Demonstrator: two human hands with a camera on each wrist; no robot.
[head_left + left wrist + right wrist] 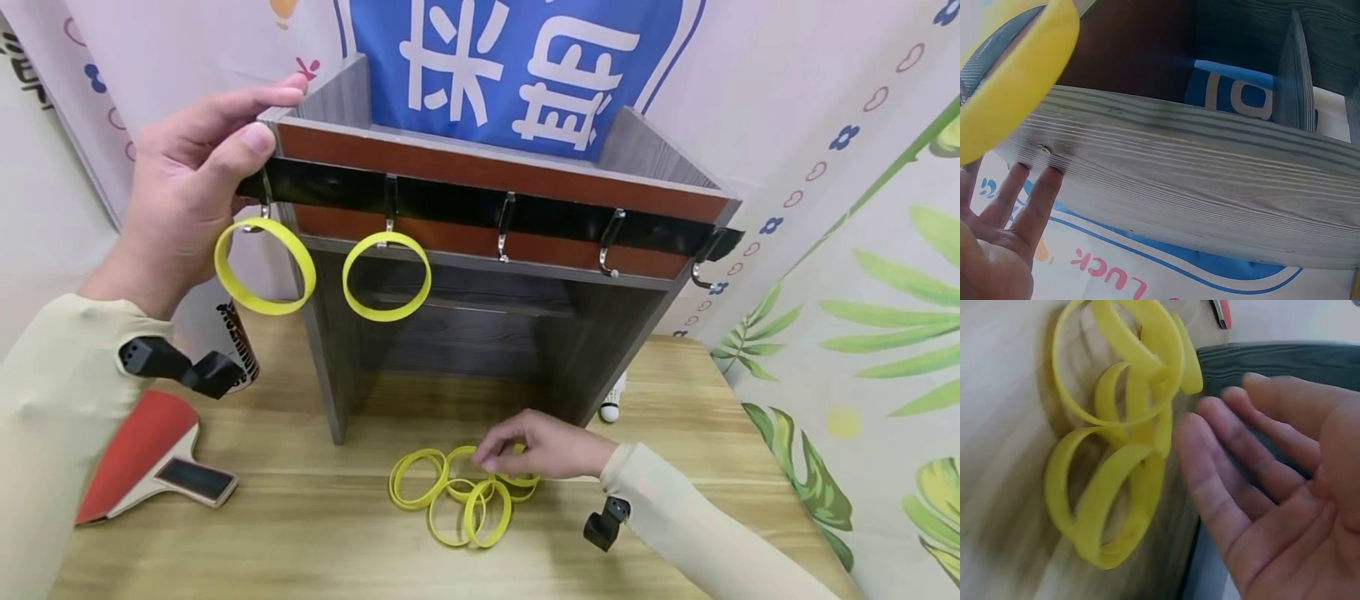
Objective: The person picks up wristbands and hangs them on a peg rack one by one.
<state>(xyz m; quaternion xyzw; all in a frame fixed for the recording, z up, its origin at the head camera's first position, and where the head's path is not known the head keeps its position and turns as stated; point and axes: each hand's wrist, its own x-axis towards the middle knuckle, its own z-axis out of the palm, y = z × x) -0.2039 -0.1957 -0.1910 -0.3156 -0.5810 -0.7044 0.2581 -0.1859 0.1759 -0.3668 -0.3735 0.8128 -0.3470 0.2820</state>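
Observation:
My left hand (pixel 183 179) holds the upper left corner of a grey wooden shelf (pixel 333 358), thumb on its front; in the left wrist view straight fingers (pixel 1038 200) touch its side panel. From the leftmost metal hook hangs a yellow wristband (pixel 306 262), and from the second hook (pixel 390 200) another yellow wristband (pixel 429 279). Three more hooks to the right carry nothing. My right hand (pixel 551 446) hovers at a pile of several yellow wristbands (pixel 397 492) on the table, fingers loosely bent. In the right wrist view nothing is between its fingers, beside the wristbands (pixel 1060 481).
A red table tennis paddle (pixel 142 450) lies on the wooden table (pixel 300 533) at the left, with a printed can-like cylinder (pixel 236 342) behind it. A shuttlecock (pixel 611 408) lies by the shelf's right side. Printed cloth (pixel 750 100) hangs behind and at the right.

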